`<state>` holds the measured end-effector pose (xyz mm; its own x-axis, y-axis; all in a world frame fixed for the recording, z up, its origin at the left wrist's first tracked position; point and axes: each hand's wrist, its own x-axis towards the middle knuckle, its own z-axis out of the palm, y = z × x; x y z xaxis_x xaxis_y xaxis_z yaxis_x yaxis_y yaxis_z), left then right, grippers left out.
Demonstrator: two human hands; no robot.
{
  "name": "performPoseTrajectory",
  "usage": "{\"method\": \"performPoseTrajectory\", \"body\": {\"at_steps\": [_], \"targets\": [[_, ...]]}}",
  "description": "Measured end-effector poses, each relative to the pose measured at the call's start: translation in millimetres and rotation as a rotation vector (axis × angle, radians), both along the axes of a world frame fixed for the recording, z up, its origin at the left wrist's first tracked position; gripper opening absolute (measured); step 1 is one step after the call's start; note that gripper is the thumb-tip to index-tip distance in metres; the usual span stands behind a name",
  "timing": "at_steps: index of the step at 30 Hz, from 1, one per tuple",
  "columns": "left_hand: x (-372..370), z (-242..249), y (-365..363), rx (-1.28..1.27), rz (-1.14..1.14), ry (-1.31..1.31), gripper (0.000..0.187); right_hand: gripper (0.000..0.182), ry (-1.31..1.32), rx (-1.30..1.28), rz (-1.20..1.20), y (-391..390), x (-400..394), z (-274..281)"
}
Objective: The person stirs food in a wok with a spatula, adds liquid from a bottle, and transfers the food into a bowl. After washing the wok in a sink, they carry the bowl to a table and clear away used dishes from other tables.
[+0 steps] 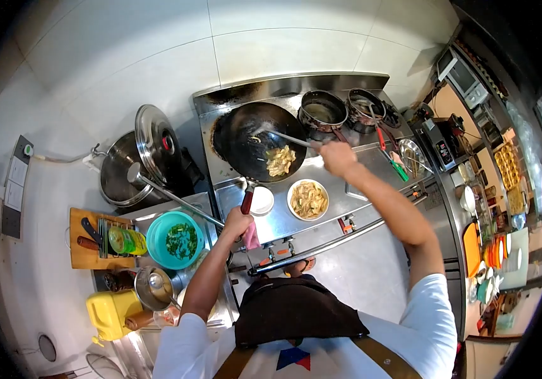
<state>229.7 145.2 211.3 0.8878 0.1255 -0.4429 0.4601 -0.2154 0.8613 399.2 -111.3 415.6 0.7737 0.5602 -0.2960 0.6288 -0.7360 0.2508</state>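
My left hand (238, 225) is closed around the dark red handle of a black wok (239, 136) on the stove. A pink cloth (251, 237) hangs just beside that hand. In my right hand (338, 158) is a long metal wok spatula (290, 137), its head inside the wok. Yellowish sliced food (280, 162) lies at the wok's lower right side, with a few scraps near the spatula head. In front of the wok stand a white bowl (309, 199) filled with similar food and a smaller white dish (262, 201).
Two dark pots (323, 108) stand right of the wok. On the left are a large steel pot (122, 167), a long-handled ladle (176, 199), a turquoise basin (157, 237) with greens, and a yellow jug (107, 316). A metal rail (334, 246) runs along the stove front.
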Motion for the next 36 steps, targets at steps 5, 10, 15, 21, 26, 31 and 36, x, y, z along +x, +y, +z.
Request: {"method": "performPoseTrajectory", "body": {"at_steps": [5, 10, 15, 21, 26, 31, 36], "targets": [[-3.1, 14.9, -7.0, -0.030, 0.050, 0.001, 0.011, 0.056, -0.044, 0.236, -0.036, 8.2, -30.2, -74.6], [-4.2, 3.9, -7.0, -0.026, 0.049, 0.001, 0.009, 0.044, 0.107, 0.120, -0.085, -21.3, -67.6, 0.0], [-9.4, 6.0, -5.7, 0.042, 0.022, -0.060, 0.014, 0.039, 0.057, 0.235, -0.051, -44.9, -33.1, -30.7], [-39.3, 28.1, -16.2, 0.121, 0.047, -0.056, 0.021, 0.044, 0.106, 0.288, 0.086, -82.8, -26.6, -24.3], [-60.9, 40.7, -40.9, 0.218, 0.105, -0.184, 0.017, 0.047, 0.102, 0.111, 0.125, -134.7, -15.0, 22.3], [-74.0, 27.9, -70.8, 0.327, 0.137, -0.096, 0.022, 0.045, 0.134, 0.281, 0.236, -177.6, 16.2, -3.4], [-90.2, 56.3, -111.1, 0.296, 0.189, -0.069, 0.014, 0.052, 0.279, 0.349, 0.306, -205.4, 58.0, -13.9]]}}
